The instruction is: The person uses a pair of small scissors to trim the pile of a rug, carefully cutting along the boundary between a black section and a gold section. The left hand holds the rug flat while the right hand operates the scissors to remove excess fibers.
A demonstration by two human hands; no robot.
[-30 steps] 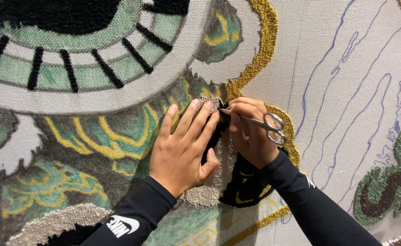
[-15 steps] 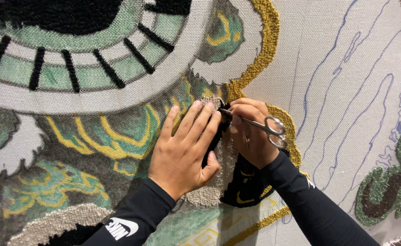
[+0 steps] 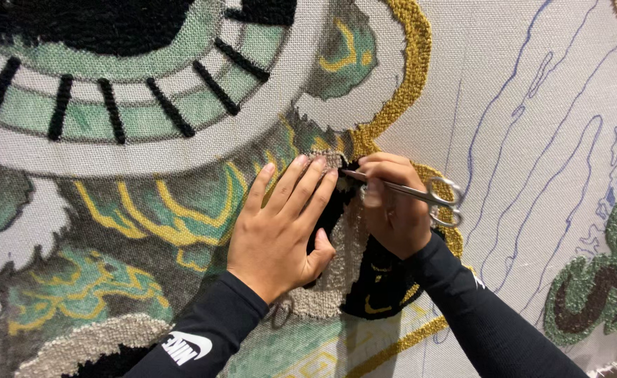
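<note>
While the left hand (image 3: 280,227) lies flat and open on the tufted rug canvas (image 3: 532,140), fingers extended toward 1 o'clock, its fingertips rest at the edge of a beige pile patch (image 3: 336,262). Left forearm, in a black sleeve (image 3: 203,336), enters from 7 o'clock. Right hand (image 3: 392,206) is curled closed around small silver scissors (image 3: 410,190), pinched between thumb and fingers. Scissor tips point to 9 o'clock, touching the pile just beside the left fingertips; loop handles sit at 3 o'clock of the hand. Right forearm enters from 5 o'clock. Black pile area (image 3: 385,287) lies below both hands.
</note>
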